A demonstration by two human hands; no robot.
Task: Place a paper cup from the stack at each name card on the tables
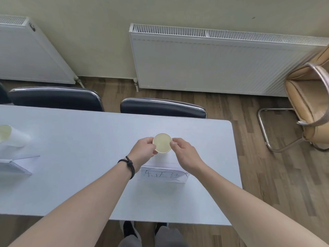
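Observation:
A white paper cup (162, 143) stands upright, seen from above, just behind a clear name card (162, 174) with handwritten characters. My left hand (143, 152) grips the cup's left rim and my right hand (185, 155) grips its right rim. Whether the cup rests on the white table (80, 139) or hangs just above it, I cannot tell. At the far left another paper cup (10, 135) stands behind a second clear name card (14, 166).
Two dark chairs (162, 107) are pushed in at the table's far side. A tan chair (308, 104) stands on the wood floor to the right. White radiators (213, 59) line the wall. The table's right edge lies close to my right arm.

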